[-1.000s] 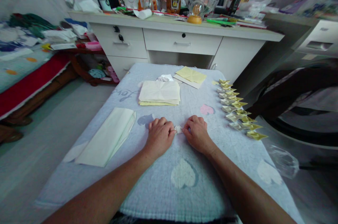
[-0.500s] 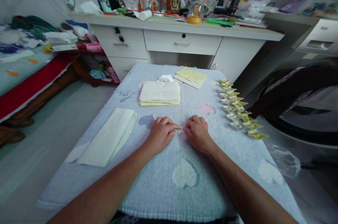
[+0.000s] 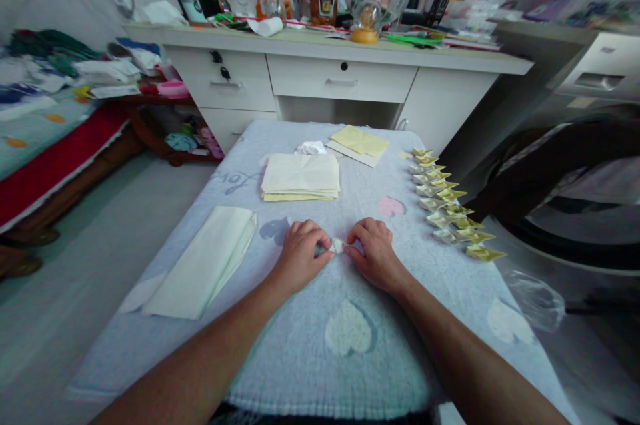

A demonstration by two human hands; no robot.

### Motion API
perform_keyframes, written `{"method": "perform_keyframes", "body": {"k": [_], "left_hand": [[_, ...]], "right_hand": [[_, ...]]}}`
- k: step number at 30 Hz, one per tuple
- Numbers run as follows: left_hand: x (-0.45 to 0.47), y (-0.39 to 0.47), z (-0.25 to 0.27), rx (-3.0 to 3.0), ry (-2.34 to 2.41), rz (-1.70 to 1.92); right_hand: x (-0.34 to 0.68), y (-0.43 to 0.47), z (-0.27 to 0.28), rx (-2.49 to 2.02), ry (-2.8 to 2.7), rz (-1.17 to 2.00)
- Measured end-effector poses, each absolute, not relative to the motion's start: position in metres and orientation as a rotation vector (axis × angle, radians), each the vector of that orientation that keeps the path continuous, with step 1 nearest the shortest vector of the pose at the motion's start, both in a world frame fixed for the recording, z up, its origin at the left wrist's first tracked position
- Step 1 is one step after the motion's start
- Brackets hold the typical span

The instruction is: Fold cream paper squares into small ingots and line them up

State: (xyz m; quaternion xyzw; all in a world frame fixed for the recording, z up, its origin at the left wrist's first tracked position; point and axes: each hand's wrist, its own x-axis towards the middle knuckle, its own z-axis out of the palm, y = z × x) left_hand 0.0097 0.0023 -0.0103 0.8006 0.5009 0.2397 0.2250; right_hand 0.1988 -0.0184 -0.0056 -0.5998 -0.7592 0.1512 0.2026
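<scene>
Between my two hands is a small folded piece of whitish paper (image 3: 337, 245), low over the cloth-covered table. My left hand (image 3: 304, 248) pinches its left end between thumb and fingers. At the other end, my right hand (image 3: 371, 248) grips it the same way, fingers curled. The paper's exact folded shape is too small to make out. Beyond my hands lies a stack of creased white and yellow paper sheets (image 3: 301, 175). A long folded bundle of pale paper (image 3: 205, 261) rests to the left. Along the right edge stand several small folded paper boats (image 3: 483, 252), yellow and white.
Loose yellow paper (image 3: 359, 141) and crumpled white tissue (image 3: 311, 147) lie at the table's far side. A white desk (image 3: 345, 78) crowded with jars and stationery stands behind. A front-loading washing machine (image 3: 595, 85) is on the right, a bed (image 3: 55, 135) on the left.
My fingers have shifted slightly apart, so more of the small folded paper shows between them. The whole view has moved a little; the other papers and boats stay in place.
</scene>
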Motion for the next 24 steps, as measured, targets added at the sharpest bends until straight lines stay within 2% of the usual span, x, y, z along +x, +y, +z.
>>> {"method": "perform_keyframes", "body": {"k": [7, 24], "left_hand": [[0.0084, 0.0018, -0.0105, 2.236, 1.357, 0.625], [0.004, 0.0031, -0.0065, 2.213, 1.315, 0.574]], "right_hand": [[0.1958, -0.0213, -0.0019, -1.477, -2.145, 0.512], [0.1922, -0.016, 0.0001, -1.538, -2.234, 0.54]]}}
